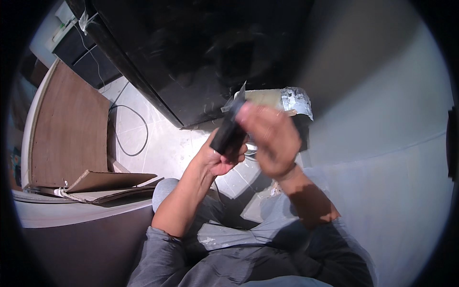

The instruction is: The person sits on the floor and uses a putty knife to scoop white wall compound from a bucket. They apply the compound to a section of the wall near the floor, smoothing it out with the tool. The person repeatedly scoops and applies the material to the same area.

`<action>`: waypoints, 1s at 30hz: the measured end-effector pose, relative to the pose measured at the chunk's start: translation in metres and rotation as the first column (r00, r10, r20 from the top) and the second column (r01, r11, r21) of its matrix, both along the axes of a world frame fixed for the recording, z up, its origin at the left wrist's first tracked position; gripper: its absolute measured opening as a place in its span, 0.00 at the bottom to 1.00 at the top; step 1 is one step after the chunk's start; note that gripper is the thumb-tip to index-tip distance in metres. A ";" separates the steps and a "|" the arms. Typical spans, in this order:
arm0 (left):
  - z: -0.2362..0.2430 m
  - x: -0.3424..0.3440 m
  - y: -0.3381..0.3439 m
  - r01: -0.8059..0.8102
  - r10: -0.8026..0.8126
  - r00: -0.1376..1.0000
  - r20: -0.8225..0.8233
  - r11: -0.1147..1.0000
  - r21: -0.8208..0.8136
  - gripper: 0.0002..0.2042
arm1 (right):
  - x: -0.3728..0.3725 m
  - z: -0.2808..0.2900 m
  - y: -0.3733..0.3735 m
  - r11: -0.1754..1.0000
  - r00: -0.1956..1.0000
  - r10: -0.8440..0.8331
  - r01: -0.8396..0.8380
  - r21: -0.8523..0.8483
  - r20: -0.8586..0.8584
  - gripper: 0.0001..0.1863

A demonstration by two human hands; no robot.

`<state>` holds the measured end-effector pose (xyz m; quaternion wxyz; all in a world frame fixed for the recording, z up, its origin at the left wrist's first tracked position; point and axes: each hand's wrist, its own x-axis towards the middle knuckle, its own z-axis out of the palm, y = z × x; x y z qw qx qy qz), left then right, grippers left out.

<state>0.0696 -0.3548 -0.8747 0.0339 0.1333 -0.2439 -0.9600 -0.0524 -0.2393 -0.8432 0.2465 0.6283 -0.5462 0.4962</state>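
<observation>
The work seems to me in the middle: the dark, flat, rectangular thing with a thin grey pointed end (226,136) is up in the air between the two hands and is not set down. Which part is finished and which part remains, I cannot judge, because no result is visible on it. The left hand (219,165) grasps this thing around its lower part, with the fingers curled at its right side. The right hand (275,138) is blurred; its fingertips are at the upper right edge, but I cannot tell whether they grip or only touch. The thing leans, with its pointed end upward, in front of a long beige object with a silver, foil-like end (273,99).
</observation>
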 end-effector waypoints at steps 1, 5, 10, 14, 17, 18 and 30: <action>-0.004 -0.007 -0.004 0.201 -0.178 0.967 -0.181 0.973 0.115 0.23 | -0.014 -0.001 -0.005 0.999 0.975 -0.042 0.040 0.012 0.217 0.18; -0.001 -0.010 0.007 0.257 -0.241 0.959 -0.150 0.961 0.100 0.25 | -0.045 0.002 0.009 0.979 0.783 -0.195 0.118 0.166 0.591 0.12; -0.002 -0.011 0.002 0.211 -0.207 0.977 0.058 0.975 -0.071 0.25 | -0.050 0.009 0.021 0.873 -0.057 0.441 -0.204 -0.443 0.896 0.18; 0.013 -0.015 0.031 0.234 -0.085 0.925 0.371 0.896 -0.378 0.25 | -0.046 -0.009 0.008 0.965 -0.209 0.200 -0.129 -0.230 0.957 0.24; 0.026 -0.009 0.023 0.177 -0.093 0.959 0.267 0.934 -0.311 0.25 | -0.048 -0.017 0.003 0.924 0.123 -0.063 -0.368 0.105 0.990 0.22; 0.029 -0.006 0.023 0.164 -0.082 0.963 0.258 0.934 -0.316 0.25 | -0.056 -0.015 0.007 0.896 0.088 -0.116 -0.420 0.143 0.989 0.22; 0.025 -0.006 0.011 0.104 0.043 0.935 0.352 0.915 -0.389 0.27 | -0.066 -0.020 0.021 0.725 -0.060 -0.060 -0.689 0.002 0.996 0.23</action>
